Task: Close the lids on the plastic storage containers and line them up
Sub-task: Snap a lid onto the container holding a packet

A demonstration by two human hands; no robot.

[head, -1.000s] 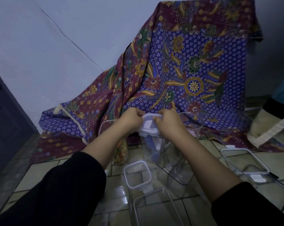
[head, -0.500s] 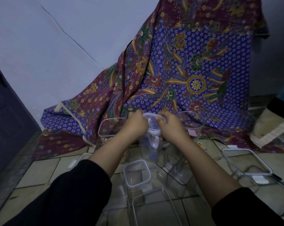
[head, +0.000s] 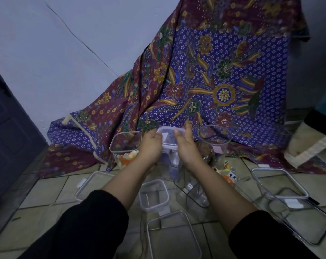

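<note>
Two bare forearms, each in a plain black sleeve pushed up above the wrist: left sleeve (head: pixel 87 225), right sleeve (head: pixel 270 238). Both hands are uncovered, without rings or watches.

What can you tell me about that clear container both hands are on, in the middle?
The tall container looks like clear plastic and stands upright on the tiled floor, before the patterned cloth. A whitish translucent lid sits on top. The left hand and right hand hold it at either side, fingers on the lid's edges. Whether its clips are latched is unclear.

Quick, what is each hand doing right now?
Left hand: closed on the left edge of the lid of the tall container.
Right hand: fingers pressed on the lid's right edge.
</note>
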